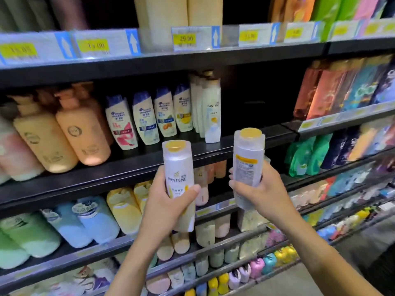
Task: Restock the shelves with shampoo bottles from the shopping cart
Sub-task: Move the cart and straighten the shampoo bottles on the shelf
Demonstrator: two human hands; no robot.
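My left hand [165, 201] grips a white Pantene shampoo bottle [178, 167] with a yellow cap, label facing me. My right hand [259, 186] grips a second white Pantene bottle [248, 161], its back label toward me. Both bottles are upright, held in front of the black middle shelf [235, 144]. On that shelf a row of the same Pantene bottles [210, 110] stands, with a dark open gap to its right. The shopping cart is out of view.
Blue-capped Head & Shoulders bottles [147, 118] and orange pump bottles [83, 129] stand left of the Pantene row. Refill pouches [346, 88] fill the right section. Price tags [186, 38] line the upper shelf edge. Lower shelves hold several pastel bottles.
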